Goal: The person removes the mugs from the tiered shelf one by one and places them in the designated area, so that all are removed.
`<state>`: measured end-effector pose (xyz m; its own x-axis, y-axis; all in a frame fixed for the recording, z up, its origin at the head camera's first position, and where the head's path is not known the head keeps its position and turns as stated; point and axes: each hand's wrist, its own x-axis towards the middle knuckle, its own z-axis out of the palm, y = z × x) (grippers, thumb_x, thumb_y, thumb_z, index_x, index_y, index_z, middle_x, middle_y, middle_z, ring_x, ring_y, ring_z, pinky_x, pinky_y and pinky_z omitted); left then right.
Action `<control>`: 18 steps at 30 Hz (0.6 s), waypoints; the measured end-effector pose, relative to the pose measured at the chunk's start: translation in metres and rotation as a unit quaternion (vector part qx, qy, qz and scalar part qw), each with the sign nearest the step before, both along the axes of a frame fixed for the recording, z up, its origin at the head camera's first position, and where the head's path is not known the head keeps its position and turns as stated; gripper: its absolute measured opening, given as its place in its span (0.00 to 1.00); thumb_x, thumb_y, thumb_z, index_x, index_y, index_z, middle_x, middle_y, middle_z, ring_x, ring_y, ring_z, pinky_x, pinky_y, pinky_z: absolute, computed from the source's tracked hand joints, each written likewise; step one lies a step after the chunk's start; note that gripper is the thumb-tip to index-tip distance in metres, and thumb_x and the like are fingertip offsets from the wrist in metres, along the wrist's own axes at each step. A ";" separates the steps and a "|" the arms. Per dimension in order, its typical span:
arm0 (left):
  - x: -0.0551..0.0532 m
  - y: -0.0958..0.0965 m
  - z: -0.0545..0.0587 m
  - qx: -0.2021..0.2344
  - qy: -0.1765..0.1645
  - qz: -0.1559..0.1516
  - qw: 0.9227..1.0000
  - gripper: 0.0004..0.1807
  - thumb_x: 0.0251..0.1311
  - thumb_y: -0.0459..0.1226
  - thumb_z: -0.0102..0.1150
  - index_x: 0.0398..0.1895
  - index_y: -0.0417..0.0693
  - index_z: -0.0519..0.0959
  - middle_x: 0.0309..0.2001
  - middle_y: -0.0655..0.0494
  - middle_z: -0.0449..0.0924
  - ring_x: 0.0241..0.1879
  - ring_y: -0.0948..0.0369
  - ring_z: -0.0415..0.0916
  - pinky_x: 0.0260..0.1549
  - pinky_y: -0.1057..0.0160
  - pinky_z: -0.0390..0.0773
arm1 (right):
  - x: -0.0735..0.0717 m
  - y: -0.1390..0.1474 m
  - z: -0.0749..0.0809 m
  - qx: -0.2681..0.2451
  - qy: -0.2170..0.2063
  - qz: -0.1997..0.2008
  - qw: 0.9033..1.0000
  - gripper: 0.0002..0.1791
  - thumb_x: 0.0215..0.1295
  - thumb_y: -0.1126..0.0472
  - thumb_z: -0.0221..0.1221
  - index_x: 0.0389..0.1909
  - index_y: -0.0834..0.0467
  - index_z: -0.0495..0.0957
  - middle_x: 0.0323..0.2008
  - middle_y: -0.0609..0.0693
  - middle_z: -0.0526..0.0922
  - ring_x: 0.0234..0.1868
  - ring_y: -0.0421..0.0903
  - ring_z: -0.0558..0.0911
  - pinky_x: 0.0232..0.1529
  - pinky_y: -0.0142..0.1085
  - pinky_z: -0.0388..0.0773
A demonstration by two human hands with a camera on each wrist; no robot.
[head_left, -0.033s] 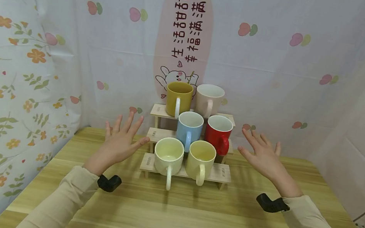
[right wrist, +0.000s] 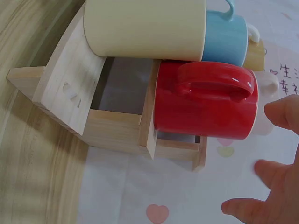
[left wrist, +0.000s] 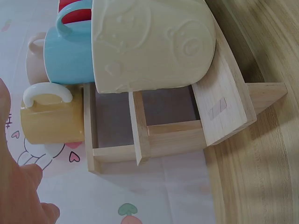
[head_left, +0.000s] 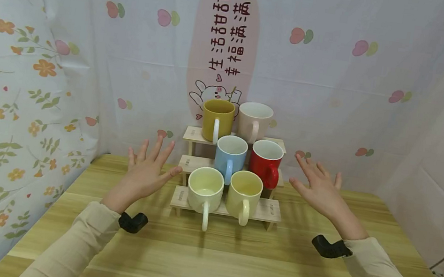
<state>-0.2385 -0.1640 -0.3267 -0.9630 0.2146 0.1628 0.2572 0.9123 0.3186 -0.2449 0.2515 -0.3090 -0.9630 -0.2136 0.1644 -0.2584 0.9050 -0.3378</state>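
Observation:
A three-step wooden rack [head_left: 180, 195] holds upright mugs. On top are a mustard mug [head_left: 208, 122] with a white handle and a pale pink mug [head_left: 245, 125]. The middle step carries a light blue mug [head_left: 223, 157] and a red mug [head_left: 258, 165]; below them stand a cream mug [head_left: 198, 197], embossed in the left wrist view, and a pale yellow mug [head_left: 237, 197]. My left hand [head_left: 144, 177], fingers spread, hovers left of the rack, nearest the cream mug. To the right, near the red mug, my right hand [head_left: 321, 190] is likewise spread. Both hold nothing.
The rack stands on a wood-grain table [head_left: 203, 268]. Behind it hangs a white cloth [head_left: 324, 77] with printed fruit, lettering and a rabbit. A flowered curtain [head_left: 18, 105] borders the left side. Black wrist mounts [head_left: 328, 247] stick out from both sleeves.

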 end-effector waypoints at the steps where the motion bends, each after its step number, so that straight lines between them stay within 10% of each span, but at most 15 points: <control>1: 0.001 0.000 0.000 -0.001 0.000 0.000 1.000 0.44 0.65 0.66 0.31 0.77 0.58 0.37 0.77 0.49 0.26 0.72 0.37 0.20 0.61 0.31 0.19 | 0.000 0.000 0.000 -0.002 0.000 0.000 1.000 0.43 0.68 0.36 0.45 0.77 0.48 0.40 0.73 0.62 0.54 0.70 0.74 0.46 0.58 0.74 0.24; 18: 0.001 0.001 -0.007 -0.003 -0.003 -0.027 1.000 0.38 0.70 0.60 0.32 0.77 0.55 0.43 0.77 0.46 0.34 0.73 0.36 0.26 0.60 0.29 0.21 | -0.002 -0.008 0.008 0.001 0.043 -0.016 0.999 0.34 0.70 0.41 0.47 0.70 0.56 0.62 0.66 0.65 0.66 0.65 0.67 0.62 0.60 0.71 0.39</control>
<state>-0.2380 -0.1633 -0.3334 -0.9511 0.2672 0.1547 0.3039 0.8991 0.3150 -0.2469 0.2439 -0.3011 -0.9514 -0.1843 0.2468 -0.2581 0.9141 -0.3128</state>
